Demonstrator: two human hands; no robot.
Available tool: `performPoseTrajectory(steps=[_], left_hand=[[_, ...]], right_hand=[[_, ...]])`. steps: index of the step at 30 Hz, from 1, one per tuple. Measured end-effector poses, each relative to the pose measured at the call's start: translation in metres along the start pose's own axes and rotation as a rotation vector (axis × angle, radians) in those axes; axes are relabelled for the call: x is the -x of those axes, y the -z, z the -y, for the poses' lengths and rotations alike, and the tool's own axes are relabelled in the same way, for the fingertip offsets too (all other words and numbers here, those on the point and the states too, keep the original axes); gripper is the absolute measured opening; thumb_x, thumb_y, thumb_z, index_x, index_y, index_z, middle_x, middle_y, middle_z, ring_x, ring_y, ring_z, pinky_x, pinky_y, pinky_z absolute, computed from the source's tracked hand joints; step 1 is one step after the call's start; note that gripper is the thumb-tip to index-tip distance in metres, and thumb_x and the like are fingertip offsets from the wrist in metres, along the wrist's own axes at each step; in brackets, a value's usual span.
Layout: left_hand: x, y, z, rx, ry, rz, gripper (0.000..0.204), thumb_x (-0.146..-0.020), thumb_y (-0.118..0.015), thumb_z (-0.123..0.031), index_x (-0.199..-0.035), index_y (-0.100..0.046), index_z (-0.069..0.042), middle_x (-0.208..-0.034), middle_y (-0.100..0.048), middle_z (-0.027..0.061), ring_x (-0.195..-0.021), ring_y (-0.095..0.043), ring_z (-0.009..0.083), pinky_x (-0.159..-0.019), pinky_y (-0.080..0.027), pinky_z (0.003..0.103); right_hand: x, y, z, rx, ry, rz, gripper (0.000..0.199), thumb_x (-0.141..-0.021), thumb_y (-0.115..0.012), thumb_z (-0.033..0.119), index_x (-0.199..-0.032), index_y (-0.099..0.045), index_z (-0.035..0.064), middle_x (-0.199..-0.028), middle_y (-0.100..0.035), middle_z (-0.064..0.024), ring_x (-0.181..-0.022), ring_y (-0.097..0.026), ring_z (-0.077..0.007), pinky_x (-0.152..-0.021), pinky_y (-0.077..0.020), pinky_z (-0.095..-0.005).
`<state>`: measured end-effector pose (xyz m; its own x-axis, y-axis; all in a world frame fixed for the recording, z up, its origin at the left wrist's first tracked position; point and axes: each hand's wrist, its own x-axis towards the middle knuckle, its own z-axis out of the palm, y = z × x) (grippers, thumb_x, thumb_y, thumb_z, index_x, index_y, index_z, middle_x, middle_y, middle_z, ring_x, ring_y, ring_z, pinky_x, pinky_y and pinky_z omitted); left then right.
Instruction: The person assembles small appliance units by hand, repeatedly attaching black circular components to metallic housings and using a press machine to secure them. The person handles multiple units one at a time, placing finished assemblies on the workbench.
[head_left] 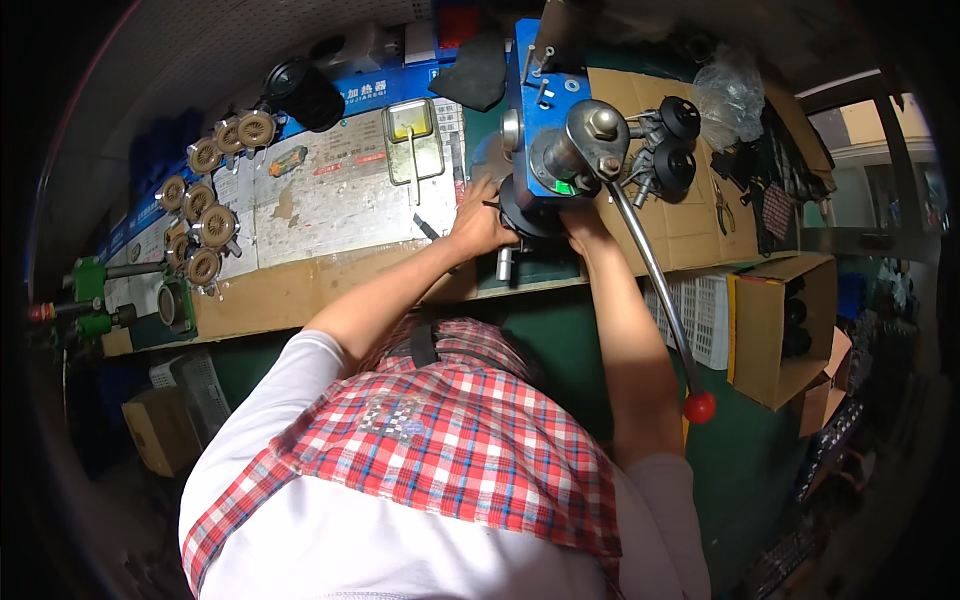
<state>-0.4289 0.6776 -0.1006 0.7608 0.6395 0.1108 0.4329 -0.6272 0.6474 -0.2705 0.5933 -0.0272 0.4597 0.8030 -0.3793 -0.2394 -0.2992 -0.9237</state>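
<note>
A blue lever press (540, 120) stands on the bench with a long steel lever (655, 275) ending in a red ball knob (699, 407). Under its head sits a black round part (527, 218), and a short metal pipe stub (504, 264) sticks out toward me. My left hand (478, 222) is closed around the left side of that part. On the other side my right hand (583, 222) reaches in beneath the press, its fingers hidden by the press head. Two similar black-capped metal parts (672, 165) lie just right of the press.
Several brown round metal parts (215, 226) line the bench's left side. A small tray (414, 150) with a brush lies left of the press, near a dark-handled tool (426, 229). Pliers (720, 207) rest on cardboard at right. Below stand a carton (783, 330) and a white crate (693, 318).
</note>
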Motion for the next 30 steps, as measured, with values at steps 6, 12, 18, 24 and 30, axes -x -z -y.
performPoseTrajectory(steps=[6,12,18,24,30], left_hand=[[-0.022,-0.043,0.027,0.002,-0.160,0.067,0.073,-0.076,-0.073,-0.027,-0.139,-0.043,-0.007,-0.141,-0.042,0.0189,-0.136,-0.032,0.0400,-0.114,-0.027,0.051],[-0.018,-0.029,0.028,-0.020,-0.077,0.137,0.083,-0.074,-0.076,-0.034,-0.143,-0.038,-0.008,-0.148,-0.035,0.0187,-0.137,-0.030,0.0391,-0.114,-0.026,0.050],[0.004,0.036,0.047,0.158,0.048,0.226,0.122,-0.059,-0.084,-0.054,-0.151,-0.018,-0.009,-0.153,-0.022,0.0243,-0.144,-0.016,0.0421,-0.117,-0.019,0.052],[-0.023,0.051,-0.041,0.185,-0.075,0.134,0.097,-0.061,-0.082,-0.051,-0.132,-0.043,0.002,-0.131,-0.047,0.0234,-0.126,-0.040,0.0407,-0.108,-0.032,0.046],[-0.021,0.051,-0.038,0.059,-0.056,0.042,0.085,-0.061,-0.081,-0.046,-0.126,-0.047,-0.004,-0.125,-0.048,0.0186,-0.117,-0.042,0.0376,-0.103,-0.036,0.045]], right_hand=[[-0.028,0.014,-0.048,0.645,0.393,-0.217,0.051,-0.083,-0.060,0.007,-0.133,-0.050,0.0045,-0.126,-0.060,-0.0200,-0.122,-0.055,-0.0308,-0.102,-0.0413,-0.0377],[-0.037,0.002,-0.050,0.797,0.626,-0.203,0.040,-0.086,-0.061,0.016,-0.124,-0.057,0.0051,-0.127,-0.059,-0.0195,-0.122,-0.054,-0.0329,-0.101,-0.0435,-0.0387],[-0.028,-0.002,-0.044,0.902,0.624,-0.170,0.037,-0.088,-0.060,0.022,-0.121,-0.059,0.0058,-0.126,-0.060,-0.0178,-0.121,-0.055,-0.0322,-0.101,-0.0440,-0.0387],[-0.043,0.010,-0.034,0.828,0.395,-0.121,0.040,-0.088,-0.060,0.023,-0.122,-0.055,0.0036,-0.118,-0.063,-0.0189,-0.112,-0.059,-0.0334,-0.094,-0.0464,-0.0417],[0.084,0.068,0.088,0.144,-0.222,0.040,0.080,-0.095,-0.036,0.066,-0.144,-0.034,0.0026,-0.131,-0.051,-0.0190,-0.100,-0.064,-0.0261,-0.068,-0.0598,-0.0382]])
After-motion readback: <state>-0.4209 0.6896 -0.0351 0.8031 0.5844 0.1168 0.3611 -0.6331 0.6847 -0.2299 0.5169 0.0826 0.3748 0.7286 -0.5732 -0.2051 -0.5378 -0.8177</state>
